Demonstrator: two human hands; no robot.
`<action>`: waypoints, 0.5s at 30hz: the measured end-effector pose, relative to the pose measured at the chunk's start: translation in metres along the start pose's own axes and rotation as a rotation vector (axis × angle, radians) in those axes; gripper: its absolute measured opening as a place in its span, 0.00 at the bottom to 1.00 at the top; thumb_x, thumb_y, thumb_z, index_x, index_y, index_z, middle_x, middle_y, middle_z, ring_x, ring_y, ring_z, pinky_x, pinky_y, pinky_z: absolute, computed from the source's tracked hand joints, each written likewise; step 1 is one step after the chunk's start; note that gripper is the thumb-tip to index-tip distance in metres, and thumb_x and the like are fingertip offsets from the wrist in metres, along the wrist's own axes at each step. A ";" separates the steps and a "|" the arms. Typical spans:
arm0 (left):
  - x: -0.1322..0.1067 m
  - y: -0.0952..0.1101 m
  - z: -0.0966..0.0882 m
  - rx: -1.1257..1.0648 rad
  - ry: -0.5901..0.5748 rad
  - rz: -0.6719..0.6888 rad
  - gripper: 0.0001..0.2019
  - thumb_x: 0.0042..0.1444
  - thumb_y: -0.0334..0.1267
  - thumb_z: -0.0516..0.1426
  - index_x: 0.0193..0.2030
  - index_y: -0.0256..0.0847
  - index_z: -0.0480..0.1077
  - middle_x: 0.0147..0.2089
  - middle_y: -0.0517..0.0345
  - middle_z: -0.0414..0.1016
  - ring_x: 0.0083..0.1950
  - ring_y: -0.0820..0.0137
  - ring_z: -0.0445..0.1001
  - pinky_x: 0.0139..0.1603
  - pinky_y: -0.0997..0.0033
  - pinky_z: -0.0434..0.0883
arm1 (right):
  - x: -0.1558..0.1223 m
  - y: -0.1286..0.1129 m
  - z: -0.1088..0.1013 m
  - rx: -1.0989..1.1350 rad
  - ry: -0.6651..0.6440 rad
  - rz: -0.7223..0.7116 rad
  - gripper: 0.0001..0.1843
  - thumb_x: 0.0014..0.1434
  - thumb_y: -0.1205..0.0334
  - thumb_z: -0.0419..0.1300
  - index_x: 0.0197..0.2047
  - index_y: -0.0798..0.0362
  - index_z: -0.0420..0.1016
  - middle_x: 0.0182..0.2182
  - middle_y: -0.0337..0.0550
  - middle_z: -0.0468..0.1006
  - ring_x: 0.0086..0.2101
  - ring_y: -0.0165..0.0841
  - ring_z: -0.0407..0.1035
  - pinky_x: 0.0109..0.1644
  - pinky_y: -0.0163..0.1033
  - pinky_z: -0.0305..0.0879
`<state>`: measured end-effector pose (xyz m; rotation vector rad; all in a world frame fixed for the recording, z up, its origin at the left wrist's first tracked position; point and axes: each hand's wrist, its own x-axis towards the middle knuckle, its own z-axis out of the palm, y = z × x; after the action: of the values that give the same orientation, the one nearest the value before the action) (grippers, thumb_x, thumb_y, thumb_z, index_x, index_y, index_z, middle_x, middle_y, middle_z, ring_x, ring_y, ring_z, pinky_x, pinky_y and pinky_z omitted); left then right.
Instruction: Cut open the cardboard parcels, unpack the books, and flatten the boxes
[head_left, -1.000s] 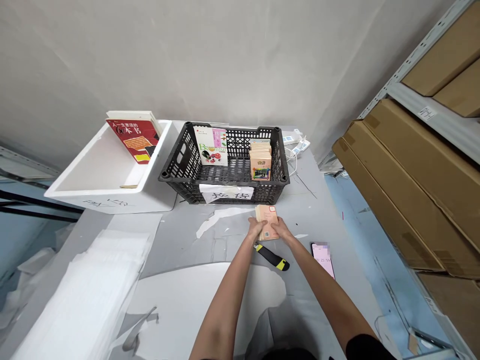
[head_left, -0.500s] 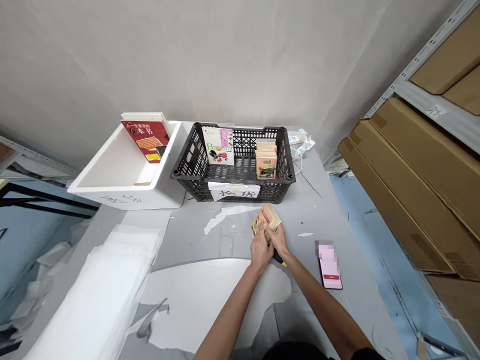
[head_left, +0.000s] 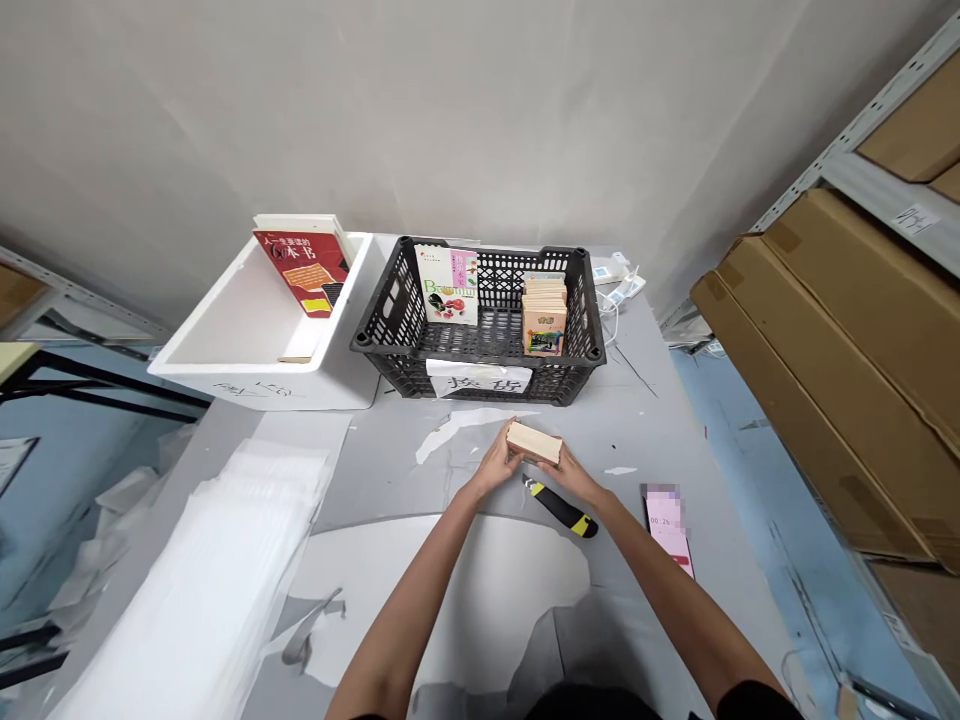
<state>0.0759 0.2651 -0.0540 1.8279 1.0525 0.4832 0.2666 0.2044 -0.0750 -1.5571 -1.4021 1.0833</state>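
Observation:
A stack of small books (head_left: 534, 442) is held between both hands, its pale page edges facing up. At its left end my left hand (head_left: 496, 461) is closed on it, and my right hand (head_left: 573, 472) grips the right end. Just below the stack, a black and yellow utility knife (head_left: 561, 507) lies on the table. Beyond my hands stands a black plastic crate (head_left: 480, 352) with a paper label on its front. Inside it, a row of similar small books (head_left: 544, 318) sits at the right, and a white booklet (head_left: 448, 287) leans at the back left.
To the left stands a white foam box (head_left: 217, 345) with a red book (head_left: 304, 268) in it. White foam sheets (head_left: 202, 570) lie at the table's left. A phone (head_left: 667, 525) rests right of my arm. Cardboard boxes (head_left: 832, 370) fill the right shelf.
My hands have moved apart to opposite ends of the stack, which has turned so that its page edges show instead of a cover. The utility knife is now fully visible. The view has shifted slightly.

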 end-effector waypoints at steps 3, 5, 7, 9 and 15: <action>0.004 -0.013 0.004 0.052 -0.049 0.014 0.36 0.57 0.34 0.53 0.69 0.38 0.39 0.70 0.43 0.48 0.71 0.61 0.49 0.70 0.56 0.51 | -0.001 0.014 0.005 -0.091 -0.033 -0.004 0.25 0.52 0.57 0.59 0.53 0.52 0.63 0.51 0.50 0.70 0.54 0.41 0.63 0.59 0.50 0.59; 0.005 -0.022 0.002 0.084 -0.093 0.031 0.35 0.58 0.35 0.52 0.69 0.37 0.40 0.70 0.42 0.48 0.70 0.59 0.50 0.70 0.53 0.51 | -0.002 0.017 0.006 -0.174 -0.060 -0.009 0.26 0.53 0.57 0.58 0.54 0.54 0.61 0.51 0.53 0.70 0.54 0.42 0.64 0.59 0.51 0.59; 0.004 -0.029 -0.001 0.104 -0.127 0.052 0.34 0.58 0.35 0.51 0.69 0.37 0.42 0.70 0.43 0.50 0.70 0.59 0.51 0.69 0.53 0.52 | -0.004 0.017 0.007 -0.307 -0.079 -0.019 0.26 0.54 0.58 0.58 0.55 0.55 0.60 0.51 0.55 0.70 0.54 0.44 0.65 0.58 0.52 0.60; 0.002 -0.033 -0.004 0.116 -0.149 0.071 0.32 0.58 0.36 0.51 0.69 0.38 0.44 0.69 0.45 0.52 0.70 0.60 0.51 0.70 0.54 0.52 | -0.006 0.015 0.007 -0.398 -0.075 -0.022 0.24 0.55 0.58 0.58 0.54 0.53 0.59 0.50 0.54 0.71 0.53 0.45 0.66 0.57 0.53 0.61; 0.000 -0.031 -0.009 0.184 -0.188 0.076 0.27 0.61 0.36 0.49 0.67 0.41 0.49 0.67 0.49 0.59 0.68 0.63 0.57 0.68 0.56 0.56 | -0.008 0.009 0.006 -0.434 -0.055 -0.001 0.21 0.55 0.61 0.58 0.52 0.53 0.60 0.47 0.53 0.73 0.51 0.45 0.68 0.56 0.54 0.62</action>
<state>0.0557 0.2760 -0.0772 2.0384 0.9258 0.2588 0.2637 0.1955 -0.0844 -1.8362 -1.7601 0.8611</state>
